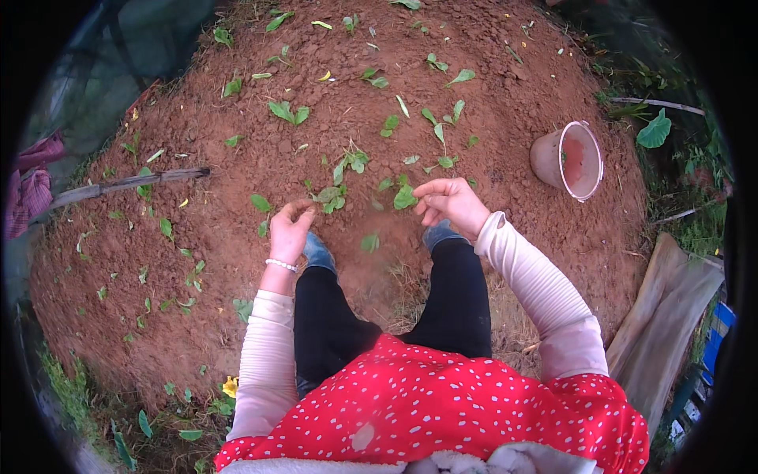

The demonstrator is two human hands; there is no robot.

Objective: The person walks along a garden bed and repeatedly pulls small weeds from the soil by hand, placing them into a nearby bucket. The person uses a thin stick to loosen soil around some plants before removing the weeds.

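Because my red dotted top (442, 395) and dark trousers (395, 308) fill the lower middle of the view, the ground directly beneath me is hidden, and only the toes of my blue shoes (317, 251) show past the trouser legs. Whether my left hand (289, 227) holds anything cannot be told: its fingers curl downward toward the soil, and the palm faces away. My right hand (450, 202) is partly closed, with the fingertips (422, 193) pinched on a small green seedling (404, 196) whose leaves hang just left of the hand; its roots are not visible.

That seedling is above the red-brown soil bed (332, 150), between both hands and nearer the right one. A second seedling (330, 196) stands in the soil just right of my left hand, not touching it. More seedlings (289, 112) are spaced across the bed beyond both hands.

A pale pink bucket (570, 159) lies tipped on its side on the bed, well to the right of my right hand, with its mouth facing the camera. Its inside shows a reddish surface; the contents are hard to make out. A long wooden stick (126, 184) lies on the bed's left edge.
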